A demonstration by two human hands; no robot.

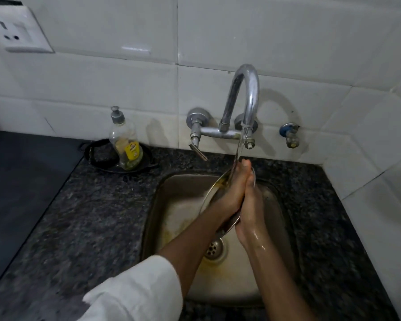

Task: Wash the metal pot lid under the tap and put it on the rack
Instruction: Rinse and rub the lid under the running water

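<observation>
The metal pot lid (214, 189) stands nearly on edge over the steel sink (171, 218), right under the curved tap (243, 98). Water runs from the spout onto the lid's top edge and my fingertips. My left hand (232, 193) lies flat against the lid's left face, fingers stretched upward. My right hand (250, 205) presses on the other face and cups the lid's lower rim. Most of the lid is hidden between my palms. No rack is in view.
A nearly empty dish-soap bottle (125, 144) stands on a black tray (102, 158) left of the tap. Dark granite counter (90, 216) surrounds the sink. A small valve (289, 135) sticks out of the tiled wall at right; a wall socket (14, 33) sits upper left.
</observation>
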